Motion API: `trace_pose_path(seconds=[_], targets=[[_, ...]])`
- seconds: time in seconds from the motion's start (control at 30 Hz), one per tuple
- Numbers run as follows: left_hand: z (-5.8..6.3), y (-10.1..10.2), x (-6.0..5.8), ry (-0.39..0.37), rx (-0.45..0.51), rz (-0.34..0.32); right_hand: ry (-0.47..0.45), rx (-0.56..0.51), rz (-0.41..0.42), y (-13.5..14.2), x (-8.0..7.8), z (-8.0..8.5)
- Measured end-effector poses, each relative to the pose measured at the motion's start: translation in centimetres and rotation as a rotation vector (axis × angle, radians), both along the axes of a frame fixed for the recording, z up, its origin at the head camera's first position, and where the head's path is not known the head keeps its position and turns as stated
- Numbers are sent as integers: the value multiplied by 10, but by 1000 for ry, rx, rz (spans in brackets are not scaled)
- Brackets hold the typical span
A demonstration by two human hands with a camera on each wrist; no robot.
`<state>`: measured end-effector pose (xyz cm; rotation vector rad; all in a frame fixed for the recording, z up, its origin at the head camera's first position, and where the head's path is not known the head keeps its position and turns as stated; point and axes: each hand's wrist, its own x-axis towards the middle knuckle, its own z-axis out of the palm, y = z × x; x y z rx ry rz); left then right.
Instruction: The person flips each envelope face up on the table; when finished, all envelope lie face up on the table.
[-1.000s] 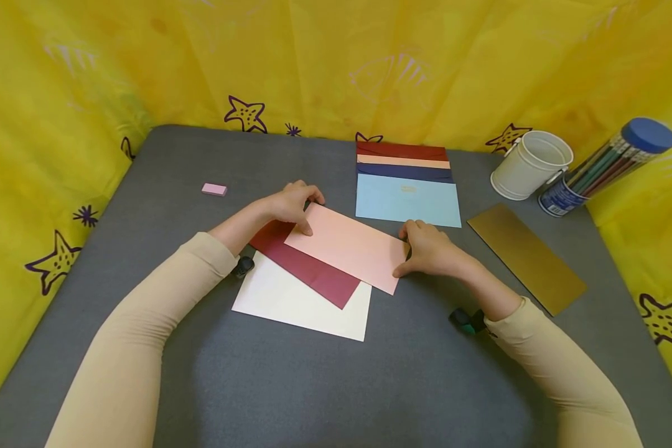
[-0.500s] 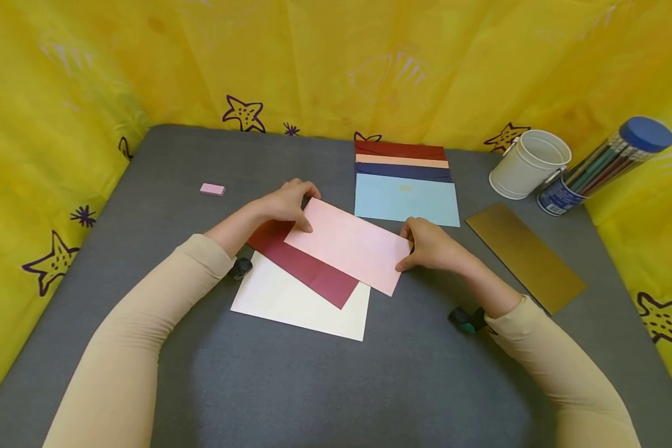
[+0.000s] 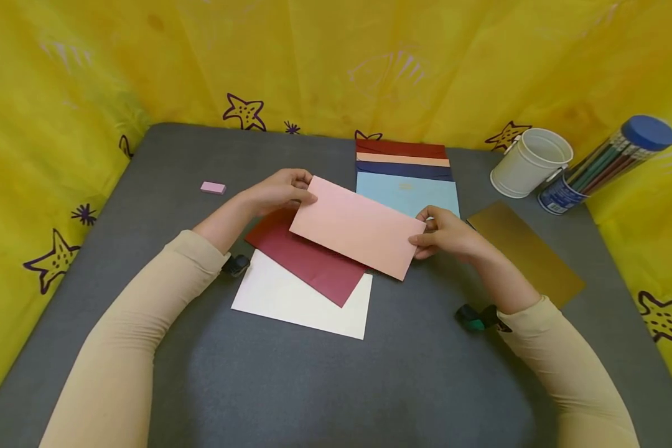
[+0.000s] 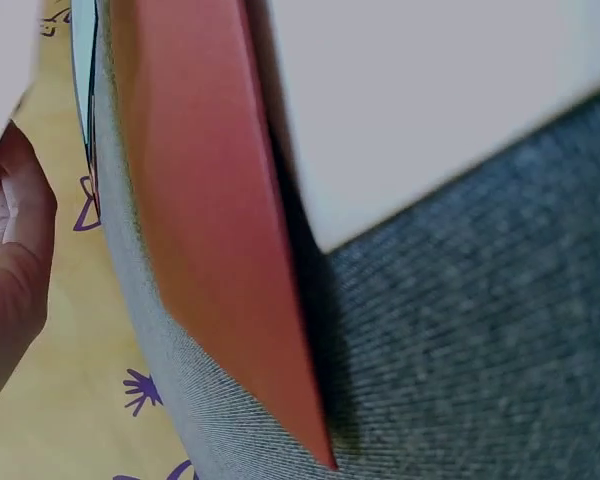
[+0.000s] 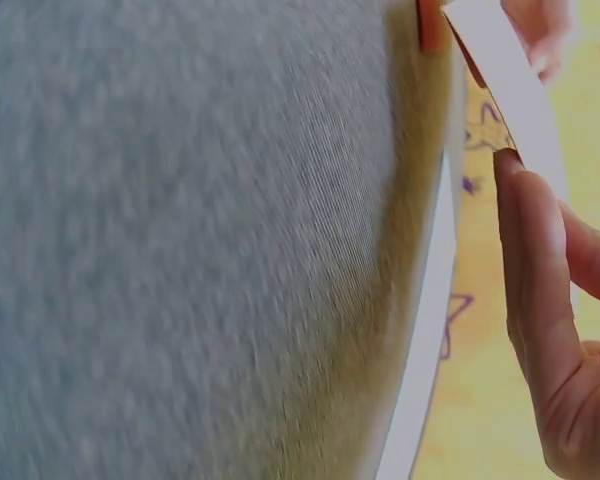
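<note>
A pink envelope (image 3: 358,227) is raised above the table, tilted, between both hands. My left hand (image 3: 280,190) pinches its left end, thumb on top. On the right, my right hand (image 3: 445,233) pinches the other end between thumb and fingers. Under it lies a dark red envelope (image 3: 319,261), partly covered, which overlaps a white envelope (image 3: 302,302). The left wrist view shows the red envelope (image 4: 220,220) and a corner of the white one (image 4: 430,100). In the right wrist view the pink envelope (image 5: 510,85) appears edge-on by the right hand (image 5: 555,320).
Behind the hands lies an overlapping stack of light blue (image 3: 414,191), navy, peach and red envelopes. A gold envelope (image 3: 529,255) lies at right. A white pail (image 3: 531,163) and a tub of pencils (image 3: 605,165) stand at back right; a pink eraser (image 3: 213,187) sits at left.
Both hands have lifted the pink envelope off the table, slightly up and to the right in the head view. More of the red envelope shows, and the pink one now overlaps the light blue one.
</note>
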<state>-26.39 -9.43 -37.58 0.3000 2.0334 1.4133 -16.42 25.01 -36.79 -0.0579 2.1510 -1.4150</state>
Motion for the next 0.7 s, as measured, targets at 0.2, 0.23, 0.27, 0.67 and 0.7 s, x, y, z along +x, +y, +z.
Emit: trace_pose_path(seconds=[0.2, 0.23, 0.27, 0.67, 0.7], targets=[[-2, 1, 3, -28, 51, 6, 26, -6, -42, 17, -4, 9], [-2, 1, 4, -22, 52, 8, 31, -5, -48, 19, -4, 10], [-3, 2, 4, -17, 52, 13, 33, -3, -55, 22, -4, 11], [6, 17, 7, 1, 112, 92, 62, -216, -230, 52, 0, 15], [6, 18, 7, 2, 113, 91, 64, -235, -241, 54, 0, 16]])
